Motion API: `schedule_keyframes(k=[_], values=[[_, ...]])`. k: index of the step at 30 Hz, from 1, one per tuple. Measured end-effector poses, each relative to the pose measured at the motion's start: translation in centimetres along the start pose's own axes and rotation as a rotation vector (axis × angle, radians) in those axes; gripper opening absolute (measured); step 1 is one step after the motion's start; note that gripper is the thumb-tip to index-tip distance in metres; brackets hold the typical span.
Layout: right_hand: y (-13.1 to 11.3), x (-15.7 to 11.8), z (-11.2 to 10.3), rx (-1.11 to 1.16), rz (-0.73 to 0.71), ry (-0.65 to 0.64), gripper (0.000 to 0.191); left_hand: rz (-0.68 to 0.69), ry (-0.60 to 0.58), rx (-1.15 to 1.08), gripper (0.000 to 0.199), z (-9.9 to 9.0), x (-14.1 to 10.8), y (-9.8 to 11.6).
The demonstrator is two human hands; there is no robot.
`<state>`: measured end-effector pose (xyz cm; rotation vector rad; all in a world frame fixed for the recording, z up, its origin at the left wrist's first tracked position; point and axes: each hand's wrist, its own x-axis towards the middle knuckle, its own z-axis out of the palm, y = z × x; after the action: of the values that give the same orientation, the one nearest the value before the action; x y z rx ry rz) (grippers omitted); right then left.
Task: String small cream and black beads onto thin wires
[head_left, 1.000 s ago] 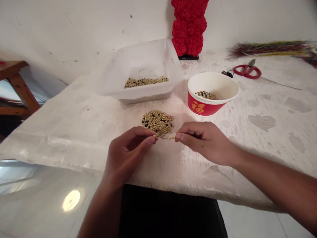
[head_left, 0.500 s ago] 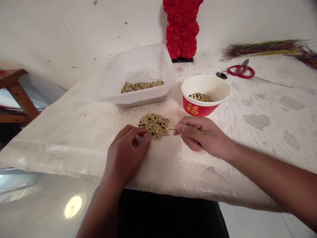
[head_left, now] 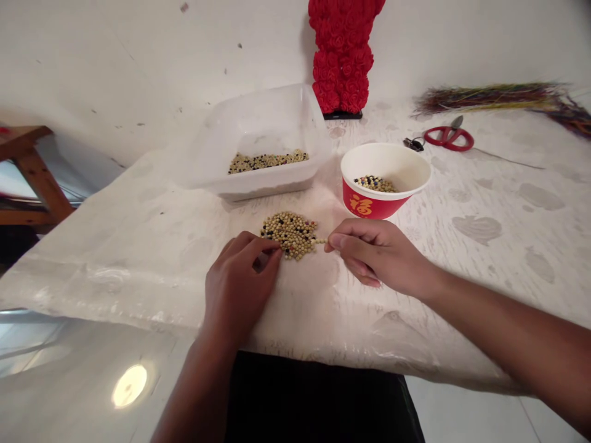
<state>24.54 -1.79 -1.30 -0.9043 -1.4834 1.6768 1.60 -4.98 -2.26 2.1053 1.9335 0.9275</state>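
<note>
So, dead center: a loose pile of pale beads (head_left: 290,235) with some dark ones mixed in, lying right on the tabletop (head_left: 148,246) under a mottled plastic-looking cover. Left hand (head_left: 235,283) curled in, fingertips against the near edge of the pile, impossible to tell if pinching anything. Right hand (head_left: 373,255) narrow, thumb and forefinger tight on a short strand of pale beads (head_left: 319,241), far end of the strand just about at the pile. Behind the pile, a clear plastic tub (head_left: 258,184) with a layer of mixed beads (head_left: 268,162) on the bottom. Just beside the tub, a red-and-white paper bowl (head_left: 369,202) with more beads (head_left: 375,183) inside. Farther right, red scissors (head_left: 449,139) and a bundle of colored strands (head_left: 489,98). At the back, against the wall (head_left: 138,61), a red rose figure (head_left: 341,58).
</note>
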Motion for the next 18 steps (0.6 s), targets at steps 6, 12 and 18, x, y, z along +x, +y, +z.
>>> schedule_keyframes(k=[6, 12, 18], values=[[0.07, -0.04, 0.0, -0.034, -0.022, -0.001, 0.026, -0.024, 0.014, 0.043, 0.013, 0.15, 0.31, 0.09], [0.2, -0.05, 0.03, -0.029, -0.017, -0.008, 0.025, 0.023, 0.028, 0.048, 0.009, 0.1, 0.14, 0.14], [0.06, -0.03, 0.04, -0.053, -0.021, -0.009, 0.026, 0.076, 0.042, 0.071, 0.011, 0.11, 0.16, 0.2]])
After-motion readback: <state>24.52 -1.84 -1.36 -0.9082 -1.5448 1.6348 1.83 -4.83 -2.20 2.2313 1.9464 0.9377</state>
